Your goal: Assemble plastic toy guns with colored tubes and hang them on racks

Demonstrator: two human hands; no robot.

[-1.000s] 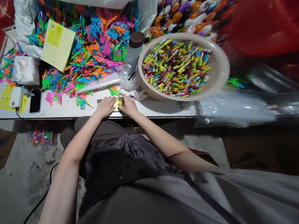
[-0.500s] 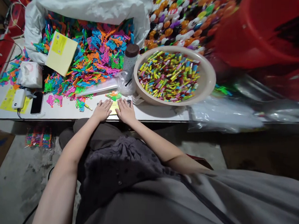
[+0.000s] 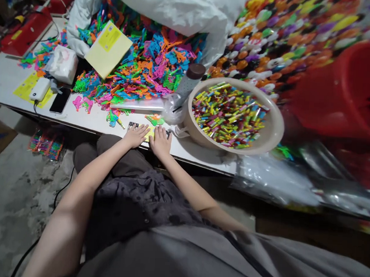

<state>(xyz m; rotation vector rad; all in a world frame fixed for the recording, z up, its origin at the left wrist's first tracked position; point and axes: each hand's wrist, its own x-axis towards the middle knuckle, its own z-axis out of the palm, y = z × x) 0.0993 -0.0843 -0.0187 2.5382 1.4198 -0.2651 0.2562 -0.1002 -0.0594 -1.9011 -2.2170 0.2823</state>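
My left hand (image 3: 136, 135) and my right hand (image 3: 160, 141) lie flat with fingers outstretched at the table's front edge. Both rest on a flat yellow card with black patterned ends (image 3: 148, 134), which they partly cover. Just beyond the fingertips is a small green and orange plastic toy (image 3: 154, 120). Left of my left hand are a blue and green toy piece (image 3: 112, 118) and a small yellow tube (image 3: 121, 124). A beige basin (image 3: 277, 136) stands right of my right hand, full of small tubes in yellow, red and blue wrapping.
Behind my hands a white sack (image 3: 166, 9) spills colourful plastic toy guns (image 3: 154, 67). A bottle with a brown lid (image 3: 187, 83), a yellow box (image 3: 108, 49) and a phone (image 3: 60, 100) stand or lie nearby. Clear plastic bags (image 3: 272, 179) and a red bucket (image 3: 322, 83) are at right.
The camera view has turned and tilted, so the table now slopes down to the right. Both hands stay flat on the card.
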